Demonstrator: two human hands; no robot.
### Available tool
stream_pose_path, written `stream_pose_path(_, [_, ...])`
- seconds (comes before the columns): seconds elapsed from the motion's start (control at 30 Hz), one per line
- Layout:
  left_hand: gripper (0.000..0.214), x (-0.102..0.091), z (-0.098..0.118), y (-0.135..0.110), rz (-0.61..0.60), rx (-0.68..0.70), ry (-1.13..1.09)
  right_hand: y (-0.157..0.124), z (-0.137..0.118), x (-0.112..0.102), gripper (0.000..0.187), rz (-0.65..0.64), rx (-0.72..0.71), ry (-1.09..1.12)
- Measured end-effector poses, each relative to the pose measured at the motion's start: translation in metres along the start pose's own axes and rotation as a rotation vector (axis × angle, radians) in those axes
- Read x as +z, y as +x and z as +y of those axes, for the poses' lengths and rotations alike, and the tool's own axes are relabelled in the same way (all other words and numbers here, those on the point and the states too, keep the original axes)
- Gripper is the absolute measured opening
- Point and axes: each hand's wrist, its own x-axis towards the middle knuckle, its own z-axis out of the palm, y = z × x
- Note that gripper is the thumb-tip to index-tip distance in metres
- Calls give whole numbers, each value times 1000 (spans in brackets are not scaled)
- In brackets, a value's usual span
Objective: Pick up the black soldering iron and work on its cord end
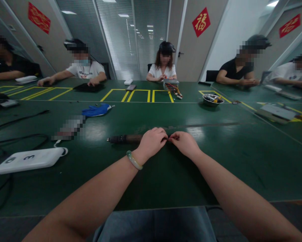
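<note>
A dark, cylindrical electric screwdriver (125, 138) lies on the green table, its bit end pointing left. My left hand (152, 143), with a jade-like bangle (134, 160) at the wrist, is closed over the rear part of the screwdriver. Close beside it, my right hand (185, 144) pinches something small and dark at the tool's right end. The fingertips of both hands nearly meet, and what lies between them is mostly hidden.
A white power bank (30, 160) marked 3, a blurred phone-like item (70, 128), black cables (20, 136) and a blue glove (97, 110) lie left. A metal bowl (213, 101) of parts stands back right. Several people sit around the table (241, 161).
</note>
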Motion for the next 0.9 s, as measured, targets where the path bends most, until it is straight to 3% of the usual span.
stream_pose_path(0.9, [13,0,0,2,-24,-13,19,4,1,3,16,22,85,58])
